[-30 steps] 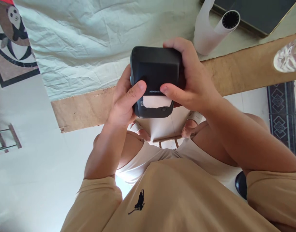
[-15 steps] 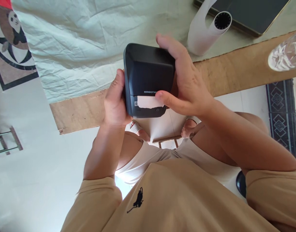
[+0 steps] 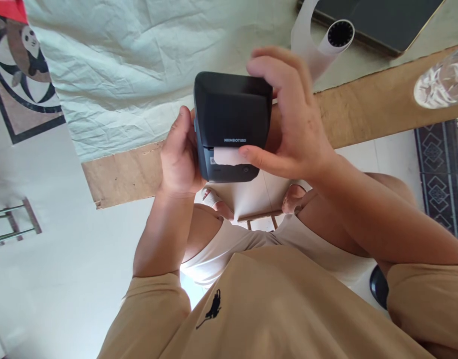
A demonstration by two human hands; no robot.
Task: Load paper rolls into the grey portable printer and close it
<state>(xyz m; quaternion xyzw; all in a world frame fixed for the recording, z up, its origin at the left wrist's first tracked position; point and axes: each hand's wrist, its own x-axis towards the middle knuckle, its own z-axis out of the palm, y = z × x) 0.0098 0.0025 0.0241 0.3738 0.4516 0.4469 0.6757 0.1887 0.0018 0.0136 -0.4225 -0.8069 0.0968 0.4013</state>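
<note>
A black label printer (image 3: 232, 112) marked NIIMBOT is held above the near edge of the table. My left hand (image 3: 182, 154) grips its left side, thumb along the edge and the other fingers hidden beneath. From the printer's front slot a short strip of white paper (image 3: 228, 156) sticks out. The thumb of my right hand (image 3: 298, 119) lies on the right end of that strip, while its other fingers are raised and curved beside the printer's upper right corner, slightly blurred.
A pale green cloth (image 3: 120, 70) covers the table, whose wooden edge (image 3: 120, 182) shows. Behind my right hand stands a white roll (image 3: 322, 52) near a dark flat case (image 3: 382, 22). A clear cup (image 3: 440, 82) is at the right.
The index and other fingers of my right hand have lifted off the printer's right side, with the thumb still at the paper. The printer has shifted slightly.
</note>
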